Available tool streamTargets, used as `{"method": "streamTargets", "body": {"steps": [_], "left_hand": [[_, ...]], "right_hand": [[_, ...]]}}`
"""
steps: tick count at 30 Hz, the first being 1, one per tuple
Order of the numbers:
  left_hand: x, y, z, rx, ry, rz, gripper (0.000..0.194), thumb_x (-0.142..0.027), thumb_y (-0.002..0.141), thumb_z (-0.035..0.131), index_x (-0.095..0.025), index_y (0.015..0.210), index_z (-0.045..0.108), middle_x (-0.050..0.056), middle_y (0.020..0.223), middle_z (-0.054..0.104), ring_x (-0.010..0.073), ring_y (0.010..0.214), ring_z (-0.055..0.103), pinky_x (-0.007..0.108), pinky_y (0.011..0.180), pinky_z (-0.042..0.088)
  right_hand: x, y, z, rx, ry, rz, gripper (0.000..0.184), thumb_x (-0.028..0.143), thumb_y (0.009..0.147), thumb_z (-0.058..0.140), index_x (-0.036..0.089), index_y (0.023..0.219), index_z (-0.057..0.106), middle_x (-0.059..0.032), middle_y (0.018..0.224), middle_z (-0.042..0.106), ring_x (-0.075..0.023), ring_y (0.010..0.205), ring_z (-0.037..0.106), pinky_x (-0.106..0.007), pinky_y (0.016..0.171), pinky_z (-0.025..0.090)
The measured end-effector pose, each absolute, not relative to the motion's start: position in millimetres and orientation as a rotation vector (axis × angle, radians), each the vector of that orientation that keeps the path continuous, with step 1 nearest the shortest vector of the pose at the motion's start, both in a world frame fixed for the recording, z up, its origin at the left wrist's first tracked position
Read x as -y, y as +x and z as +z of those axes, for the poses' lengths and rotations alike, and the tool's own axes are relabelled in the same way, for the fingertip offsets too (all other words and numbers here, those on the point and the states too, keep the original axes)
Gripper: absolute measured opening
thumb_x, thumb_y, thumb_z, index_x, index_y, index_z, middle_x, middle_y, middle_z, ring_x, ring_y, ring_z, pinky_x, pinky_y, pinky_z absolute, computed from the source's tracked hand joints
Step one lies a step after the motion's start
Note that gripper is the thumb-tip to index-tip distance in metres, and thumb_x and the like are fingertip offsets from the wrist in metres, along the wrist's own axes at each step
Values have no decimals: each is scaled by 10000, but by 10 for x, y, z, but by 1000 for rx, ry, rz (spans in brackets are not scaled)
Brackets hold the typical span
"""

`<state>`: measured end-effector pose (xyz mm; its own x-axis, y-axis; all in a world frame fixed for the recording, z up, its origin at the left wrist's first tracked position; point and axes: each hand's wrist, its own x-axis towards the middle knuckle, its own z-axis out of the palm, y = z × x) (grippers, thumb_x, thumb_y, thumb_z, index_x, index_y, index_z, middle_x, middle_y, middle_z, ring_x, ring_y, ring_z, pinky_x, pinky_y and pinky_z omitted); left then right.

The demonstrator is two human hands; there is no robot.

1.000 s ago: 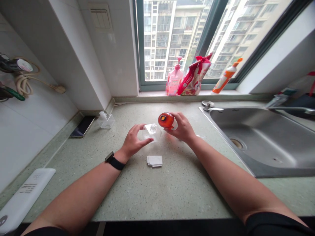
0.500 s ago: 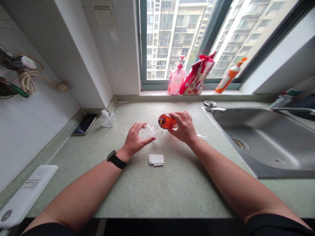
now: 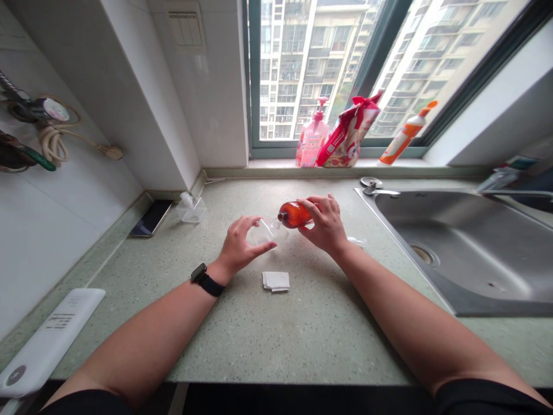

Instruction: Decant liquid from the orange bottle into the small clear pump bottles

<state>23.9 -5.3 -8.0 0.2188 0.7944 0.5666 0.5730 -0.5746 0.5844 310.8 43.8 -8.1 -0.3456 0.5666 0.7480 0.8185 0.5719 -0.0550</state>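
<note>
you're gripping amber bottle (image 3: pixel 295 214) in right hand (image 3: pixel 325 225), tilted, left of steel sink (image 3: pixel 449 248) | left hand (image 3: pixel 244 245) curving wide around clear plastic container (image 3: pixel 268 231) | label unreadable

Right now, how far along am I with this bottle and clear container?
Done: nothing looks clearly finished; I can't make out anything inside the clear container. In hand: your right hand tilts the amber bottle neck-down over it, your left hand cupped beside it. Remaining: the folded white tissue lies unused on the counter.

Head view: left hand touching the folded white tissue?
Apart. The head view shows bare speckled countertop between the left hand and the folded white tissue.
</note>
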Motion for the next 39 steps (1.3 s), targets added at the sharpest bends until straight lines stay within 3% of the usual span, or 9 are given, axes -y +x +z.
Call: {"method": "streamTargets", "body": {"steps": [39], "left_hand": [[35,242,-109,-1290,2244,1277,705,-651,787,911,-231,1301,673,83,1128,754,296,1074,726,492,1015,557]], "right_hand": [[-415,3099,-56,2033,-1074,-484,687,187,860,724,340,1511,571,-101,1344,616,-336,1292,584,-701,1299,291]]}}
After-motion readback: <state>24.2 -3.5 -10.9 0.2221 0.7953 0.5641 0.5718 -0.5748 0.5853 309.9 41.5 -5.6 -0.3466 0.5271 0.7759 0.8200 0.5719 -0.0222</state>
